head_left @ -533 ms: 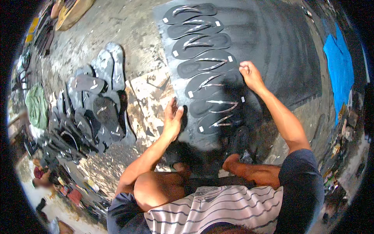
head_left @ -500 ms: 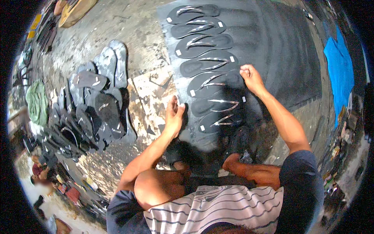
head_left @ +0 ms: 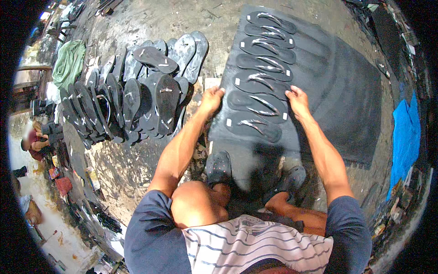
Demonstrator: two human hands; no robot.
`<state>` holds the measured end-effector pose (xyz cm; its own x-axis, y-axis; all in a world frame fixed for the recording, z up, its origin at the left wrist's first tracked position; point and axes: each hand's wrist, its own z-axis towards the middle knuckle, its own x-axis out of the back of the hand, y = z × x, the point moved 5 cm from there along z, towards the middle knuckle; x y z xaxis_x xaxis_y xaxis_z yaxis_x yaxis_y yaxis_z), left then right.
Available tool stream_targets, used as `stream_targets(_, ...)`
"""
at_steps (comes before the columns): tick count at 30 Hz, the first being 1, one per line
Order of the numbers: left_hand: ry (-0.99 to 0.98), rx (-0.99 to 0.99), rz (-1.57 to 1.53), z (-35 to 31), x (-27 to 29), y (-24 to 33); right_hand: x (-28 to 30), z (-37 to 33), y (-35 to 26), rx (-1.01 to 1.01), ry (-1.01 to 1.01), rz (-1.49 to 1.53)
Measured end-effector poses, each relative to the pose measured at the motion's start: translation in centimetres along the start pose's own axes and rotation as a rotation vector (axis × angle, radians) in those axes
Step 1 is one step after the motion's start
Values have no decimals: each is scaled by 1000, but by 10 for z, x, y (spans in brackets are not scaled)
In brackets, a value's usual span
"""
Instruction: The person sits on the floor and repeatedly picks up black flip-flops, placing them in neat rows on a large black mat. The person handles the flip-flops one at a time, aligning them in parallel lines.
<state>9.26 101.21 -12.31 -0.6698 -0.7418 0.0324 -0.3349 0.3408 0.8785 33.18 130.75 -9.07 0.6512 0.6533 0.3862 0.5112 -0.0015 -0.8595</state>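
Observation:
A column of several black flip-flops (head_left: 262, 61) with shiny straps and small white tags lies across a black sheet (head_left: 244, 132), their ends alternating. My left hand (head_left: 212, 101) is closed at the sheet's left edge, its fingertips on that edge. Opposite it, my right hand (head_left: 299, 101) has thumb and fingers pinched together at the right side, close to the end of one flip-flop. Both hands appear to grip the sheet's edges; the fingertips' undersides are hidden.
To the left, a pile of dark soles and flip-flops (head_left: 166, 98) covers the stained floor, near a green cloth (head_left: 68, 61). A wider black mat (head_left: 346, 91) extends right, with a blue cloth (head_left: 405, 137) beyond. My feet in black clogs (head_left: 219, 166) are close below. Another person (head_left: 36, 139) is far left.
Both hands have come down from above the floor to the sheet's two sides and closed. My view has shifted, so the pile and flip-flops appear elsewhere in the picture.

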Motion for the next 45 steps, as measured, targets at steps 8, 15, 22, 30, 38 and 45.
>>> stream_targets(8, -200, 432, -23, -83, 37, -17, -20, -2, -18, 230, -65, -374)
stream_targets(15, -115, 51, 824, -110, 44, 27, 42, -32, -49, 364, -348, -554)
stream_targets(22, 810, -583, 989, -140, 115, 168, 156, -105, -71, 283, -272, -609)
stream_targets(30, 523, -732, 746, -143, 152, 224, 142, -98, -145, 519, -90, -197)
stream_targets(38, -658, -277, 718, -166, -182, 249, 120, -163, -185, 778, -482, 164)
stream_targets(45, -631, 357, -143, -146, -207, 148, 207, -154, -26, 29, -213, 417)
